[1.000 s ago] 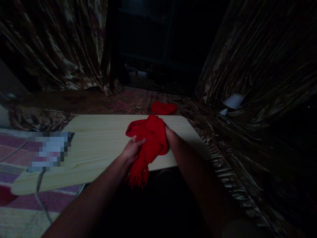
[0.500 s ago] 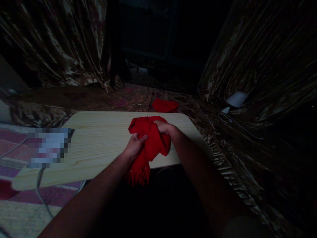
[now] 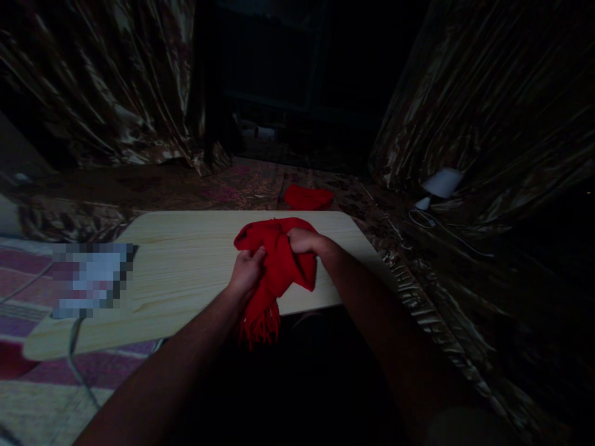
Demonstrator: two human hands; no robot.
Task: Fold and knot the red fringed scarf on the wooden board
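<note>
A red scarf (image 3: 281,263) lies bunched and folded over the near part of a pale wooden table (image 3: 186,260), its fringed end hanging past the front edge. My left hand (image 3: 247,269) grips the scarf's left side, thumb on top. On the upper right, my right hand (image 3: 303,240) is closed on a fold, its fingertips tucked out of sight in the cloth. A second red cloth item (image 3: 308,197) rests just beyond the table's far edge; its kind is unclear.
A blurred-out item (image 3: 93,279) sits at the table's left end, with a grey cable (image 3: 72,347) by it. A small white lamp (image 3: 441,183) with a cord lies to the right. Heavy curtains (image 3: 139,93) hang at the back. The room is dark.
My left hand has shifted slightly left and up, drawing the scarf's left edge outward. My right hand has sunk deeper into the fold.
</note>
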